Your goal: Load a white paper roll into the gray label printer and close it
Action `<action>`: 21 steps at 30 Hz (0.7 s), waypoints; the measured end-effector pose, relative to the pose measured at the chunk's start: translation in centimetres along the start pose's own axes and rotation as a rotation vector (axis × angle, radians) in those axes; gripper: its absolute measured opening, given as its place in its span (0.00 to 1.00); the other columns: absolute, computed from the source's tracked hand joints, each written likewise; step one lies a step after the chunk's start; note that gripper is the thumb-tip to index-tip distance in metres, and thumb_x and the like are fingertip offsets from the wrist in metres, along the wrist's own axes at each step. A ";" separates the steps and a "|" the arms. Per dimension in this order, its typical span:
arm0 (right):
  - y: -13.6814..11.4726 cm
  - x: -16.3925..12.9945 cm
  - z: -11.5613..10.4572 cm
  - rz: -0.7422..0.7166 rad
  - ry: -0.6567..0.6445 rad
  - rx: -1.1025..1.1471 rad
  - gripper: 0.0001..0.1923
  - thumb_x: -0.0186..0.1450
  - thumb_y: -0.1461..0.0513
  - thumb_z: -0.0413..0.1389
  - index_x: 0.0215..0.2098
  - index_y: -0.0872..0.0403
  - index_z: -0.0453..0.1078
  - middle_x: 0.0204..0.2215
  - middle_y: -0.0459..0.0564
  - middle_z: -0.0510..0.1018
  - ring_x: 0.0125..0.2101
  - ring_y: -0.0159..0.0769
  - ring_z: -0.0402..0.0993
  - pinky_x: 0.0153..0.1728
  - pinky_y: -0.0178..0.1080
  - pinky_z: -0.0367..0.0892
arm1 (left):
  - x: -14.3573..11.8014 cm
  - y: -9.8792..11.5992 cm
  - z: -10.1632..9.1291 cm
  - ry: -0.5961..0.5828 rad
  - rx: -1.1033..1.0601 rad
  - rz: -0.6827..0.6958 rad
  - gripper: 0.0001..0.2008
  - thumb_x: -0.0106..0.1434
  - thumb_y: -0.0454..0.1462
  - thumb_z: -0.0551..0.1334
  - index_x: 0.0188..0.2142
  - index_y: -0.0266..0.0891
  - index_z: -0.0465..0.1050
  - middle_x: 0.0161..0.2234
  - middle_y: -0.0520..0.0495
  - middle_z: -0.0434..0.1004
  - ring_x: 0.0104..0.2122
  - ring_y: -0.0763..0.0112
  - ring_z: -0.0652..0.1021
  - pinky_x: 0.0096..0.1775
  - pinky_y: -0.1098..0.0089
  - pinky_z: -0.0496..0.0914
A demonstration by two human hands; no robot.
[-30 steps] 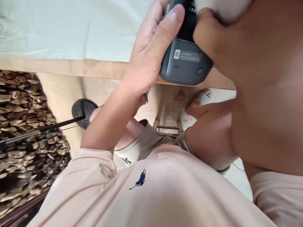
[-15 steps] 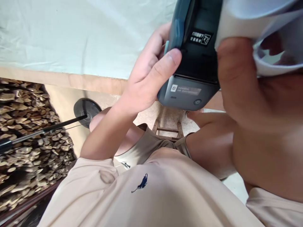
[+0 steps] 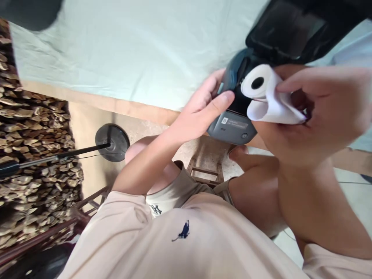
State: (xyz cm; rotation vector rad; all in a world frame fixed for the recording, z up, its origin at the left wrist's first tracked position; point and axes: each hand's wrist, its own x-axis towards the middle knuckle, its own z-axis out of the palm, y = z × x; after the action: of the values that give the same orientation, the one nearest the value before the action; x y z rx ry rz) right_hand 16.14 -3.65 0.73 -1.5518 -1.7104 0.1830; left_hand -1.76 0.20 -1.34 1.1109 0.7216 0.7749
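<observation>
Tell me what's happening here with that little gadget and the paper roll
A seated person holds a small dark label printer at the edge of a table covered in pale green cloth. The left hand grips the printer's side, thumb across its front. The lid stands open above it. The right hand pinches the loose end of a white paper roll that sits at the open compartment. Whether the roll is fully seated cannot be told.

Two hands [image 3: 200, 112], one grey label printer [image 3: 232, 126], one white paper roll [image 3: 263, 97], one black stand base [image 3: 112, 141].
</observation>
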 end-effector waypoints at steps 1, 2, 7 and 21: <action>-0.3 0.0 -0.1 -0.101 0.050 -0.008 0.09 0.59 0.56 0.59 0.35 0.52 0.70 0.32 0.41 0.80 0.27 0.25 0.72 0.27 0.33 0.65 | 0.1 0.0 0.1 -0.009 0.006 0.014 0.20 0.66 0.53 0.57 0.51 0.45 0.68 0.46 0.47 0.75 0.59 0.59 0.72 0.63 0.62 0.67; -0.4 0.0 -0.1 -0.186 0.095 -0.011 0.09 0.59 0.58 0.59 0.36 0.51 0.69 0.34 0.41 0.80 0.26 0.24 0.71 0.26 0.33 0.64 | 0.1 0.0 0.2 -0.016 0.015 0.033 0.21 0.67 0.53 0.56 0.51 0.43 0.68 0.48 0.47 0.75 0.60 0.58 0.71 0.63 0.61 0.67; -0.1 -0.2 -0.2 -0.269 0.154 -0.013 0.12 0.58 0.63 0.61 0.39 0.52 0.67 0.35 0.41 0.80 0.23 0.20 0.66 0.24 0.29 0.60 | 0.1 -0.1 -0.1 -0.036 0.042 0.097 0.23 0.66 0.51 0.59 0.52 0.39 0.67 0.53 0.46 0.73 0.57 0.60 0.74 0.58 0.63 0.70; 0.1 -0.3 0.6 -0.397 0.195 0.026 0.03 0.59 0.66 0.58 0.33 0.56 0.72 0.38 0.51 0.80 0.37 0.31 0.79 0.35 0.33 0.71 | -0.2 0.0 -0.2 0.046 -0.089 -0.075 0.18 0.65 0.49 0.59 0.50 0.43 0.68 0.41 0.52 0.76 0.51 0.65 0.79 0.49 0.68 0.75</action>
State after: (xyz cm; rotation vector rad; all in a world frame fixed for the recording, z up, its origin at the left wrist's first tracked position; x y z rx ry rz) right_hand 15.80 -3.66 0.11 -1.1405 -1.8085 -0.1442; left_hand -2.03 0.13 -1.34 0.9833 0.7556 0.7638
